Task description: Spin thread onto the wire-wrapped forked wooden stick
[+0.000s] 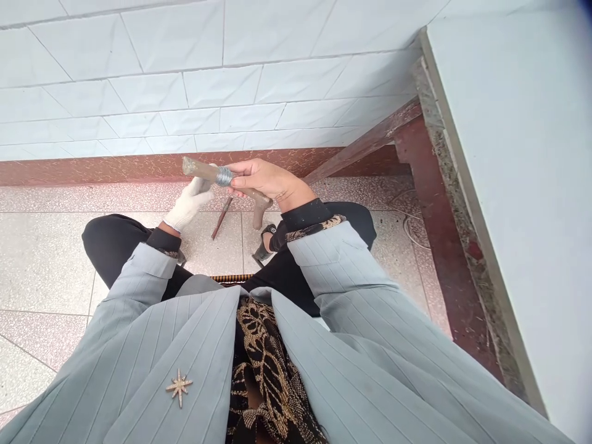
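Note:
A wooden stick [200, 168] with a bent, hooked end is held up in front of me, slanting down to the right. Silver wire [224, 176] is wound in a tight coil around its middle. My left hand [190, 202], in a white knitted glove, closes around the stick just left of the coil; its fingertips are partly hidden behind the wood. Bare, my right hand [266, 179] pinches the stick at the coil's right side, thumb in front. Below on the floor lies a slim reddish-brown tool [222, 218], its kind unclear.
A white tiled wall [198, 86] with a brown base strip rises ahead. On the right stands a white-topped table [518, 154] with a reddish-brown frame. Loose wire [409, 231] lies on the tiled floor [50, 265] beneath it. My bent knees flank the hands.

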`<state>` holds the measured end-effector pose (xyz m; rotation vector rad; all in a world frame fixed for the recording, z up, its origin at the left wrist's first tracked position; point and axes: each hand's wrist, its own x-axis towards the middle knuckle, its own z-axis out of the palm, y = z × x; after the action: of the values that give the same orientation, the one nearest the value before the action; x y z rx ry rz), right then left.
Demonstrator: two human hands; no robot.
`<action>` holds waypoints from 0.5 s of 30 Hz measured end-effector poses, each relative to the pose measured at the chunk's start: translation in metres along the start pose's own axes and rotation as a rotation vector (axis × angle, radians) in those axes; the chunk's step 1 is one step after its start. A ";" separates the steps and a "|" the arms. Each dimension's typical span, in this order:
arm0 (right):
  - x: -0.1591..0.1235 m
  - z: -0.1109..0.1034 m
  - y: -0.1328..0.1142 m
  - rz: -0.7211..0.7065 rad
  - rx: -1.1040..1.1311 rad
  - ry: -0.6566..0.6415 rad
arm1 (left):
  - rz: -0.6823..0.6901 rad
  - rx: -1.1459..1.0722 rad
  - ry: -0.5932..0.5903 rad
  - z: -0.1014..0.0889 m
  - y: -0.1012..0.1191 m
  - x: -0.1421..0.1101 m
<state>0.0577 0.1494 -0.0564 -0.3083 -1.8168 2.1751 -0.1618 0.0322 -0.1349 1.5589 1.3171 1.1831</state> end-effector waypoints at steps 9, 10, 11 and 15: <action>0.014 -0.006 -0.006 0.004 0.089 0.025 | 0.030 -0.163 -0.109 -0.016 0.021 0.043; 0.016 -0.005 -0.006 0.010 0.092 0.012 | 0.025 -0.172 -0.101 -0.016 0.019 0.046; 0.018 -0.004 -0.007 0.014 0.095 -0.002 | 0.024 -0.187 -0.098 -0.016 0.018 0.049; 0.022 -0.002 -0.015 0.025 0.081 -0.024 | 0.003 -0.215 -0.062 -0.019 0.027 0.053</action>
<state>0.0390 0.1611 -0.0417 -0.2899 -1.7403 2.2721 -0.1703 0.0788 -0.0946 1.4308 1.1089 1.2259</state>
